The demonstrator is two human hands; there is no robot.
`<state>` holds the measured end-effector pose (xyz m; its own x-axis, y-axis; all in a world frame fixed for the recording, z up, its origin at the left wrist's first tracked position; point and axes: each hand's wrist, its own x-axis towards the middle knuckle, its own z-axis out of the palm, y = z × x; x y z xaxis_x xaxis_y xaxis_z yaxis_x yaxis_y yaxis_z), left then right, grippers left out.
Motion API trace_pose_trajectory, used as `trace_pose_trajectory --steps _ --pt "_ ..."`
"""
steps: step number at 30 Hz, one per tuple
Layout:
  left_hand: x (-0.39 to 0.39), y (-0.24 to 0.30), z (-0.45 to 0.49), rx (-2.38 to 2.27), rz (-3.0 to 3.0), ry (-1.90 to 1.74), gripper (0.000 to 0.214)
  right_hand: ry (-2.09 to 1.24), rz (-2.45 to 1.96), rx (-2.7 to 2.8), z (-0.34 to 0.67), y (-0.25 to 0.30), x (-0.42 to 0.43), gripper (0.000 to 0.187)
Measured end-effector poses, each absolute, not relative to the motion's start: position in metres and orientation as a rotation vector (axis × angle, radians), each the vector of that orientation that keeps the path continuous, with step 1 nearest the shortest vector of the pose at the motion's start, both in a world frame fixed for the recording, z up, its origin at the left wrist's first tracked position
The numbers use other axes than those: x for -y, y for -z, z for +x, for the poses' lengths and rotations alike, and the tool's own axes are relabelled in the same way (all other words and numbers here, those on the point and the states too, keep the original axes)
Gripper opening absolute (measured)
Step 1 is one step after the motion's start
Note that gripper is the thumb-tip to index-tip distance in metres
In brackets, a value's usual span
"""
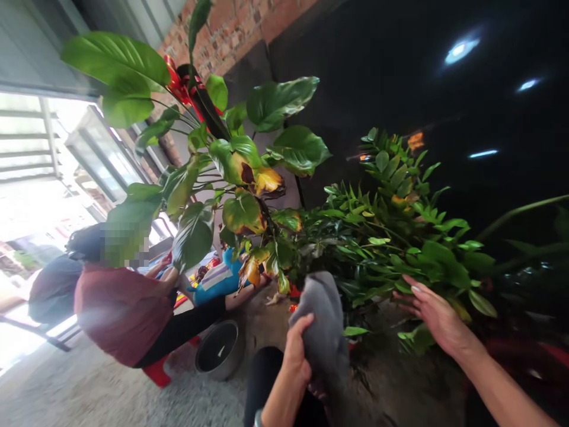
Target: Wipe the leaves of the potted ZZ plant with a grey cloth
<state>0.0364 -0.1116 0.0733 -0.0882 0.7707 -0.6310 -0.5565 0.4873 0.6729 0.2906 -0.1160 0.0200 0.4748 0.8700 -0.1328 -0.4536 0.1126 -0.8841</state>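
Note:
My left hand (297, 353) is closed round a grey cloth (320, 320), held up in front of the plants. My right hand (433, 313) is open with fingers stretched out, its fingertips reaching into the low plant with small narrow green leaves (391, 237). To the left rises a tall plant with big broad leaves (231, 160), some of them yellowed and brown at the edges.
A person in a dark red top (120, 308) sits on the floor at the left, beside another figure in blue (217, 281). A round metal bowl (219, 350) stands on the gravel-like floor. Behind are a brick wall (235, 29) and a dark glossy wall (422, 89).

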Motion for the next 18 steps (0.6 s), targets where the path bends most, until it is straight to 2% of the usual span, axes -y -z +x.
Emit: trace_pose_trajectory --steps 3,7,10,14,16,18 --pt "0.132 -0.078 0.035 -1.188 0.205 -1.110 0.017 -1.040 -1.081 0.480 0.293 -0.022 0.119 0.039" --pt "0.108 -0.128 0.039 -1.049 0.396 -1.408 0.030 -1.026 -1.074 0.452 0.291 -0.028 0.124 0.039" --pt "0.081 -0.145 0.046 -0.974 0.424 -1.511 0.025 -1.014 -1.067 0.425 0.288 -0.030 0.127 0.037" --pt "0.085 -0.101 0.045 -1.102 0.418 -1.112 0.017 -1.034 -1.074 0.390 0.288 -0.028 0.128 0.036" --pt "0.097 -0.072 0.038 -1.086 0.367 -0.875 0.022 -1.041 -1.080 0.401 0.290 -0.024 0.128 0.038" --pt "0.104 -0.061 0.031 -1.035 0.356 -0.812 0.027 -1.041 -1.087 0.430 0.292 -0.021 0.129 0.040"
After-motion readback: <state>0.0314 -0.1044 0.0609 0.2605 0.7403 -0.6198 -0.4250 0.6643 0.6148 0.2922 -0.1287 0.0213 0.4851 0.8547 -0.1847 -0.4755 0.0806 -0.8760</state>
